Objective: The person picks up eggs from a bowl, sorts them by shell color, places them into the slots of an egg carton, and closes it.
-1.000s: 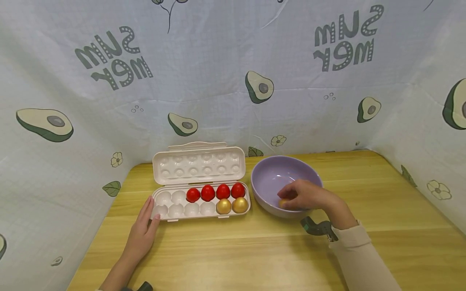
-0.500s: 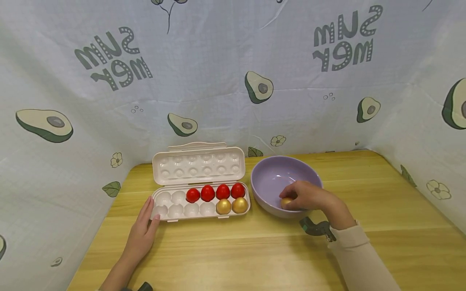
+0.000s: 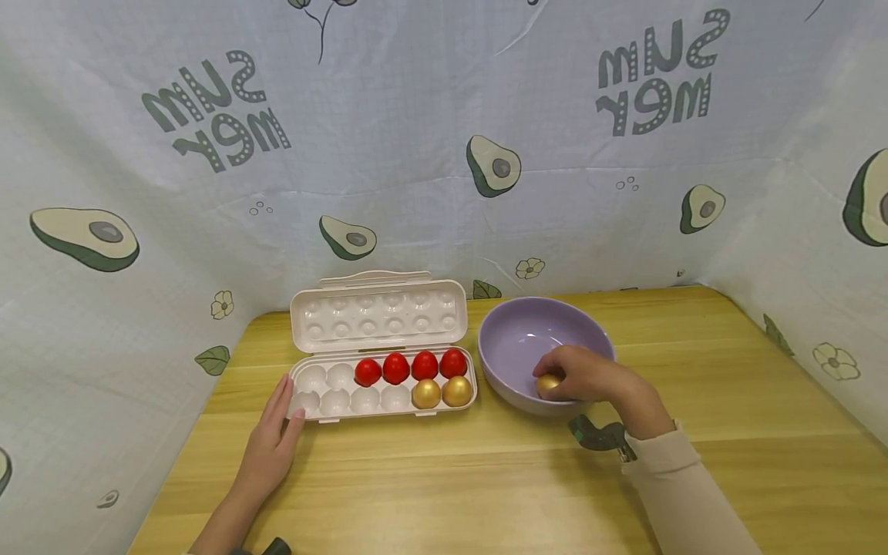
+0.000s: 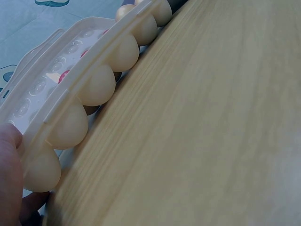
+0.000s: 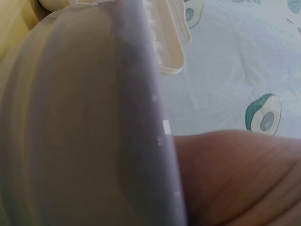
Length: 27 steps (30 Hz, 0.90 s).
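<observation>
In the head view, my left hand [image 3: 270, 447] rests on the left end of an open white plastic egg box [image 3: 350, 415], fingers straight along its side and thumb at the front corner. The left wrist view shows the thumb [image 4: 9, 136] touching the box's rim. Red eggs [image 3: 396, 368] fill the right part of the back row. Two gold eggs [image 3: 426, 394] sit at the right of the front row. My right hand [image 3: 586, 374] reaches into a purple bowl [image 3: 509, 339] and pinches a gold egg [image 3: 548, 385], partly hidden by the fingers.
The box's raised lid [image 3: 379, 316] leans back towards a patterned cloth [image 3: 416, 154] hanging behind and at the sides of the wooden table [image 3: 444, 486]. In the right wrist view, the bowl's outer wall [image 5: 84, 117] hides the fingers.
More of the gold egg shows between my right fingers, and that hand has shifted very slightly inside the bowl. My left hand and the egg box have stayed put.
</observation>
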Tool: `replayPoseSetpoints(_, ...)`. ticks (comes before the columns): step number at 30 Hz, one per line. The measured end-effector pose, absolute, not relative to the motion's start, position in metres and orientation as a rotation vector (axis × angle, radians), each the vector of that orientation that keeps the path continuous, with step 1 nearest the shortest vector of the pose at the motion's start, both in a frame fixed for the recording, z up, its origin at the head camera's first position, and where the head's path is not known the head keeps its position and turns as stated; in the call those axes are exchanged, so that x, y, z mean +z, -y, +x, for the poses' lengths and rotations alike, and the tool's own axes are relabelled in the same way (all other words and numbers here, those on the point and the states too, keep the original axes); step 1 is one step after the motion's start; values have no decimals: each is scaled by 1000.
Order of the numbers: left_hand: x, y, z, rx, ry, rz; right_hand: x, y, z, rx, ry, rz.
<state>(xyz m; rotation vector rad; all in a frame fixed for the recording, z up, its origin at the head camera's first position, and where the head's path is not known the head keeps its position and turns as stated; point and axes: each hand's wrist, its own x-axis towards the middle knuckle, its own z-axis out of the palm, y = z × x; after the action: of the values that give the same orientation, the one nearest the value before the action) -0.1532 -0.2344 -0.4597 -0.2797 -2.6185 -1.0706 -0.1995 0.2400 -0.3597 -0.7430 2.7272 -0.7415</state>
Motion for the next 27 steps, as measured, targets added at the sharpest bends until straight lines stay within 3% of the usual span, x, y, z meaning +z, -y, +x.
replayPoseSetpoints(27, -460, 234, -153, -1072, 2604, -292, -362, -241, -199, -678, -2816, -799)
